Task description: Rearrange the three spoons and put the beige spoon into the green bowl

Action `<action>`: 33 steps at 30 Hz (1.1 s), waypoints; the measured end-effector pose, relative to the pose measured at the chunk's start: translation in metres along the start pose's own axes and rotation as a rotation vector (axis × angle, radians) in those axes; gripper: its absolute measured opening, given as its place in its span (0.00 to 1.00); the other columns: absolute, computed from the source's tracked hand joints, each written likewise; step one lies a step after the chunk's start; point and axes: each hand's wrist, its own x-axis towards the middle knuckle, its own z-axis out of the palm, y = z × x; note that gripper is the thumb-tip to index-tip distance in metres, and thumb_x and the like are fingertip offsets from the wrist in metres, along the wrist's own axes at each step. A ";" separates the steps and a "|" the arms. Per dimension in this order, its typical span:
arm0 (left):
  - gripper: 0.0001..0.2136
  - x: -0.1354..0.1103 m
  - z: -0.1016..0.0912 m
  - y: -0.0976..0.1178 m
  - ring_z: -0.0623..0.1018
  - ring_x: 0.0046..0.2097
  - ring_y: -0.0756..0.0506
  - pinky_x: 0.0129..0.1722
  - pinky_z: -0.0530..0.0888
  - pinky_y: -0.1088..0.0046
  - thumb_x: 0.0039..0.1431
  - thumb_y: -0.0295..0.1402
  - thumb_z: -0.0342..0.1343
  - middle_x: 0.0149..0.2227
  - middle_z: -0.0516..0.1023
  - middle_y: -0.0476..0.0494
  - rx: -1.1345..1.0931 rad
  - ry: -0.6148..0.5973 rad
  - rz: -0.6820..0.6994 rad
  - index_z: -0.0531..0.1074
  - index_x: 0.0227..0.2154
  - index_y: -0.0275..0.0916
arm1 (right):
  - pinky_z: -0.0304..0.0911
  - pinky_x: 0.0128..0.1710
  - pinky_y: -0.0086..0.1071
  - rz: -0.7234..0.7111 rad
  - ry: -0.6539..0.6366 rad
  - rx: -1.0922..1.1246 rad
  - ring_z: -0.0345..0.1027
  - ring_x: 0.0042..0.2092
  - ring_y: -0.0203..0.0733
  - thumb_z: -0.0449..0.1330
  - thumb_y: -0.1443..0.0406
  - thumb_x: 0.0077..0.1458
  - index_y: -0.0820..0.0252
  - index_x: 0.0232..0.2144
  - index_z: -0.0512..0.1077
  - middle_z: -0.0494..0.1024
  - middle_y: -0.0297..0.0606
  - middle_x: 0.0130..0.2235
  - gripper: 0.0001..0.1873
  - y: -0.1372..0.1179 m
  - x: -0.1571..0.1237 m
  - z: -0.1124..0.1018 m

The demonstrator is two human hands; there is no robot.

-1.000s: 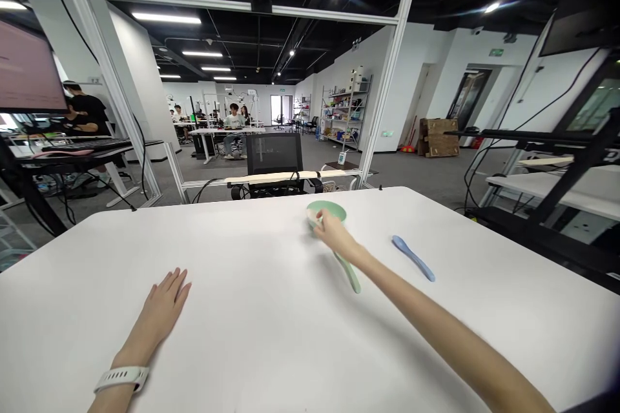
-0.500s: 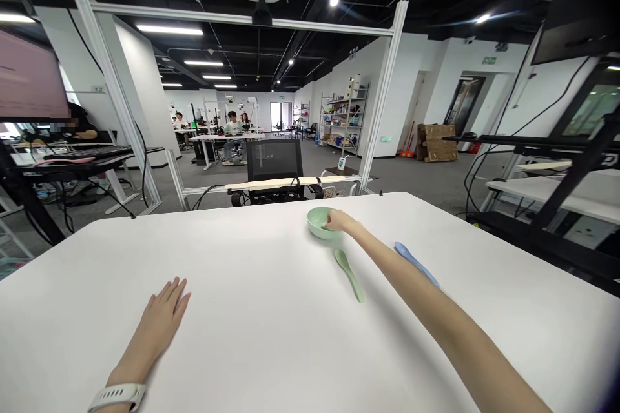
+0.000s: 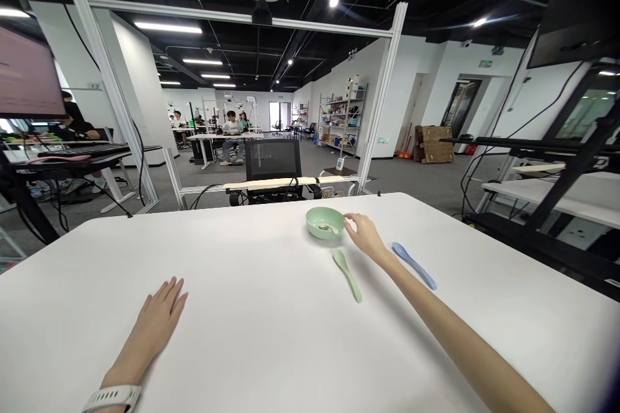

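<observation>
A green bowl [image 3: 314, 227] stands near the far edge of the white table, with a small pale spoon [image 3: 330, 228] lying inside it. Just right of the bowl's rim is my right hand [image 3: 365, 235], fingers loosely apart and nothing in them; whether a fingertip touches the rim I cannot tell. A green spoon [image 3: 347, 275] lies on the table in front of the bowl. To the right of my right hand and forearm rests a blue spoon [image 3: 414, 265]. My left hand [image 3: 159, 319] lies flat on the table at the left, its fingers stretched out, holding nothing.
The white table [image 3: 252, 310] spans the foreground. A metal frame [image 3: 104, 68] rises behind its far edge, and a black chair [image 3: 272, 160] stands beyond. Black stands with cables flank both sides. Several people sit at desks in the background.
My right hand has come out of the bowl and moved right, its fingers opening. The small pale spoon now shows lying in the bowl. My left hand stays flat on the table.
</observation>
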 end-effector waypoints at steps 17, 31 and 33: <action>0.36 0.001 0.007 -0.005 0.62 0.74 0.36 0.72 0.59 0.47 0.65 0.48 0.34 0.72 0.64 0.33 -0.031 0.046 -0.013 0.65 0.68 0.33 | 0.48 0.73 0.54 0.013 -0.241 0.017 0.49 0.75 0.55 0.44 0.52 0.71 0.62 0.69 0.65 0.59 0.50 0.73 0.33 0.062 -0.089 0.048; 0.36 0.000 -0.001 0.001 0.60 0.74 0.35 0.72 0.57 0.46 0.67 0.47 0.32 0.73 0.61 0.32 0.004 0.004 0.001 0.64 0.68 0.30 | 0.64 0.54 0.35 -0.022 -0.127 0.013 0.75 0.53 0.47 0.49 0.64 0.68 0.61 0.52 0.78 0.84 0.46 0.51 0.20 -0.011 0.015 -0.008; 0.35 0.000 0.000 0.000 0.61 0.74 0.35 0.72 0.58 0.46 0.67 0.46 0.34 0.73 0.62 0.32 -0.004 0.016 0.006 0.65 0.68 0.32 | 0.61 0.53 0.34 0.011 -0.225 -0.101 0.75 0.53 0.47 0.51 0.65 0.67 0.62 0.50 0.79 0.86 0.46 0.44 0.19 -0.035 0.039 -0.010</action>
